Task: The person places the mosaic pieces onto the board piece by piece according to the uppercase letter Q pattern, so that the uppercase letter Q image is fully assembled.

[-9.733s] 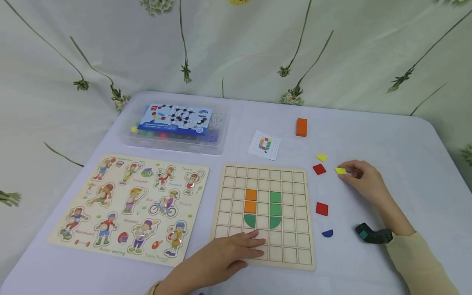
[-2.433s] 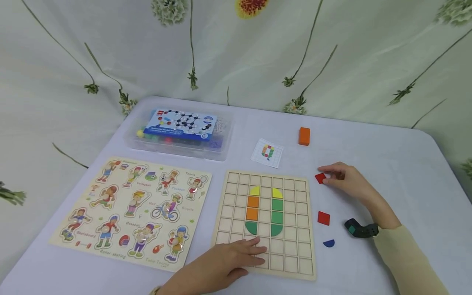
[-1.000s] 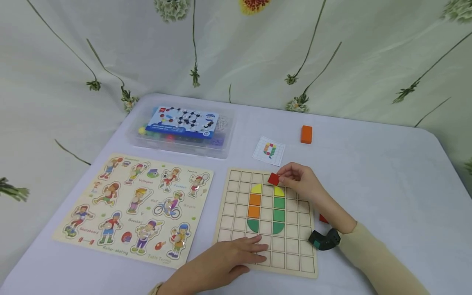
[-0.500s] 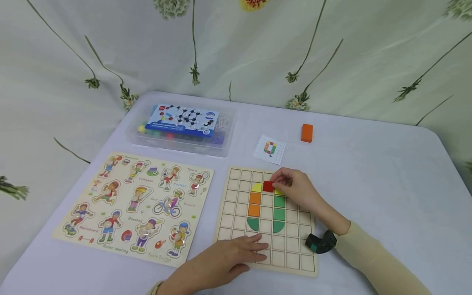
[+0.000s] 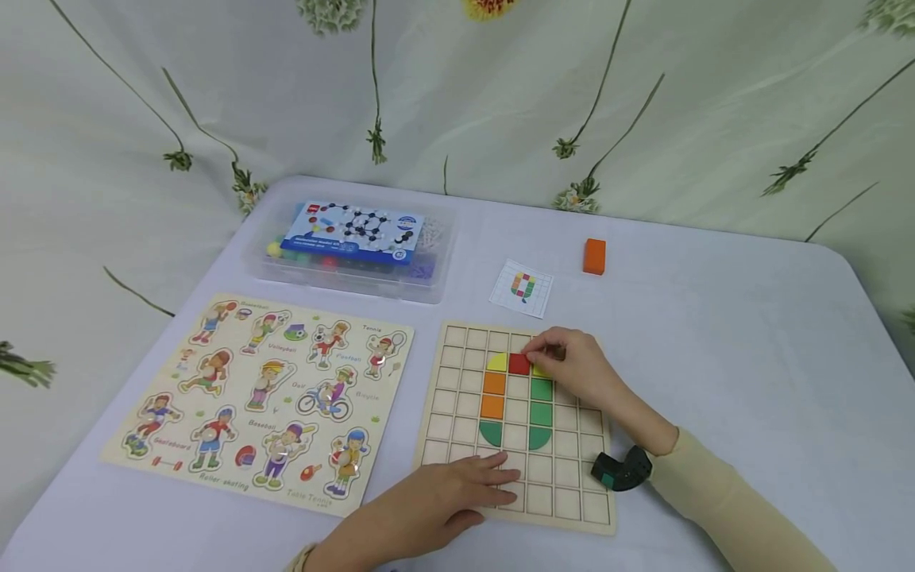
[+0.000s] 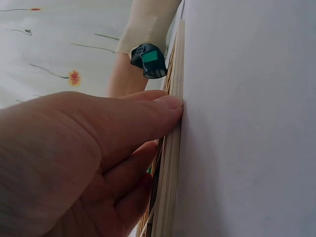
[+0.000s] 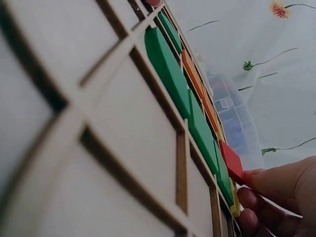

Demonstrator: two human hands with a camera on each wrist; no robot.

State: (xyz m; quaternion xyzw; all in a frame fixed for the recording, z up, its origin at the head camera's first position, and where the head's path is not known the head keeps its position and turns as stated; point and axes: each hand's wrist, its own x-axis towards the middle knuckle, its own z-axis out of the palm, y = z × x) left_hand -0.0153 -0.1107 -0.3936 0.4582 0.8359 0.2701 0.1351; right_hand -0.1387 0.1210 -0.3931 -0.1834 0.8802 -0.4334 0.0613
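A red square tile (image 5: 519, 364) sits at a cell in the upper part of the wooden grid board (image 5: 565, 473), between two yellow rounded tiles; the left one (image 5: 497, 363) shows fully. My right hand (image 5: 581, 367) pinches it by its right side and partly covers the other yellow tile. From the right wrist view, the red tile (image 7: 230, 159) stands higher than the green tiles (image 7: 201, 131) beside it. Below are two orange squares (image 5: 492, 396) and several green tiles (image 5: 541, 401). My left hand (image 5: 443, 492) rests on the board's lower left, thumb at its edge.
Left of the board lies a sports picture puzzle (image 5: 250, 397). Behind stand a clear plastic box (image 5: 343, 282), a small pattern card (image 5: 503, 295) and an orange block (image 5: 595, 257). The right wrist wears a black device (image 5: 622, 469); that forearm hides part of the table.
Both yellow tiles went onto the board. My right hand then carried the red square from the table leftward to the cell between them. The left hand stays on the board.
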